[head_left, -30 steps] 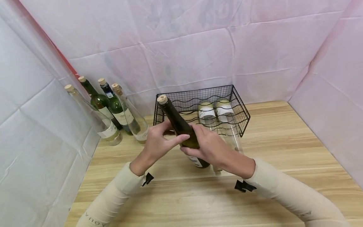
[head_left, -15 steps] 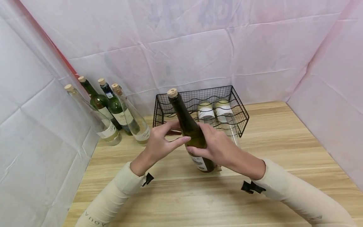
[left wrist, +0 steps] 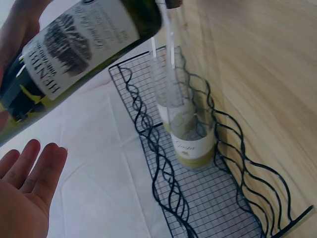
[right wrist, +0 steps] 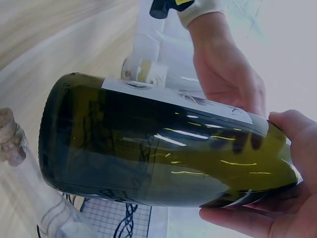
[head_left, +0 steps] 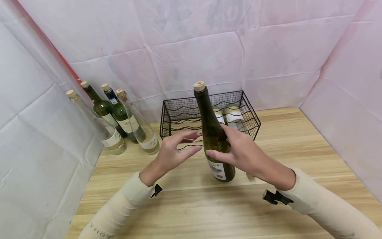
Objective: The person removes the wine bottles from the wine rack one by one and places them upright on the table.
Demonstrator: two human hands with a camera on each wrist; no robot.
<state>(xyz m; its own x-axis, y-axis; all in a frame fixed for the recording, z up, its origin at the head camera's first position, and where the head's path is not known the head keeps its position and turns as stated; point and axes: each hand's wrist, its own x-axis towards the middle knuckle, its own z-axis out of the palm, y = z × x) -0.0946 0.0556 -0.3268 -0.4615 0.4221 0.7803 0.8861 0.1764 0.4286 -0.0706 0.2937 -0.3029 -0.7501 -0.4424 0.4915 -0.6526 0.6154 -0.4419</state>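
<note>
A dark green wine bottle [head_left: 213, 139], corked and labelled, leans slightly in front of the rack in the head view. My right hand [head_left: 243, 151] grips it around the middle, thumb toward me. To its left, my left hand [head_left: 177, 149] is apart from the bottle, fingers extended and thumb spread. In the left wrist view a gap shows between the left fingers [left wrist: 47, 168] and the bottle. Behind the bottle stands a black wire wine rack [head_left: 179, 124] with wavy bars. Two clear bottles [left wrist: 190, 144] with white labels lie in its right part, partly hidden by the green one.
Several corked bottles stand at the left: a clear bottle [head_left: 111, 137], two green bottles [head_left: 128, 122] and another clear bottle [head_left: 147, 141]. White sheeting [head_left: 191, 49] hangs behind and at both sides of the wooden table [head_left: 191, 209].
My right hand has carried the green bottle to the right and brought it more upright. My left hand has stayed nearly in place, and the bottle has moved out from between its fingers.
</note>
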